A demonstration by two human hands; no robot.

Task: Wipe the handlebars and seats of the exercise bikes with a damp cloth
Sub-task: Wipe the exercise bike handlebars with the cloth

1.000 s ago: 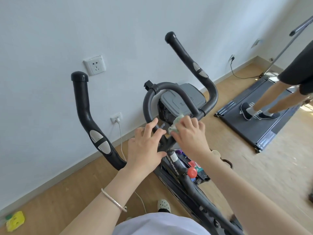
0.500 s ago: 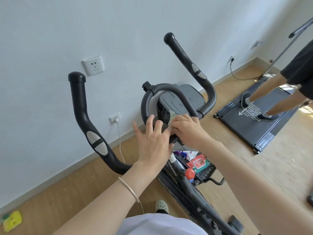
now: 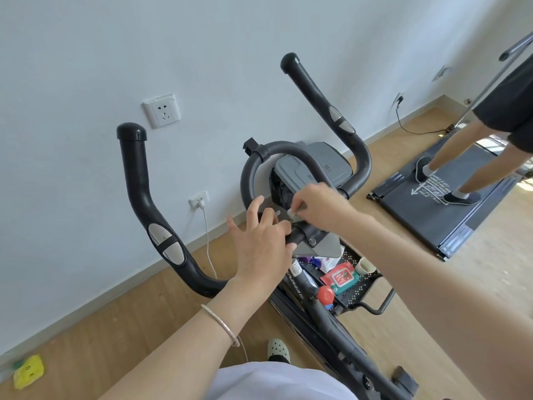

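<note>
Wooden floor (image 3: pixel 144 307): pale matte planks run from eight o'clock round to three o'clock, under everything we see.
Wall (image 3: pixel 202 39): smooth, painted a pale blue-white, filling nine to one o'clock. A square white socket (image 3: pixel 162 110) sits at ten o'clock. Below it a smaller outlet (image 3: pixel 199 200) has a thin white cable (image 3: pixel 208 235) dropping towards the floor.
Exercise bike (image 3: pixel 331 327): a dark tubular frame slants from the centre to five o'clock, with a round red knob (image 3: pixel 326 294) on it.
Handlebars (image 3: pixel 138 180): black and smooth, with two upswept horns at nine and one o'clock, each bearing oval silver pads. A grey loop between them curves round a grey plastic console (image 3: pixel 311 166).
Cloth (image 3: pixel 294 213): a small crumpled pale-green wad at the centre, against the foot of the loop.
Right hand (image 3: pixel 320 200): ours, entering from four o'clock, its fingertips pinching the cloth.
Left hand (image 3: pixel 259 241): ours, entering from seven o'clock, fingers straight and spread, grasping nothing, its fingertips just beside the cloth. A thin silver bangle (image 3: pixel 220 323) circles the wrist.
Tray (image 3: pixel 357 287): black perforated metal at four o'clock, holding a red packet (image 3: pixel 340 277) and a pale cup (image 3: pixel 364 265).
Treadmill (image 3: pixel 432 215): a flat black belt at three o'clock, well apart, with another person's legs (image 3: pixel 461 157) on it.
Yellow object (image 3: pixel 28 370): on the floor at eight o'clock, and we cannot tell what it is.
</note>
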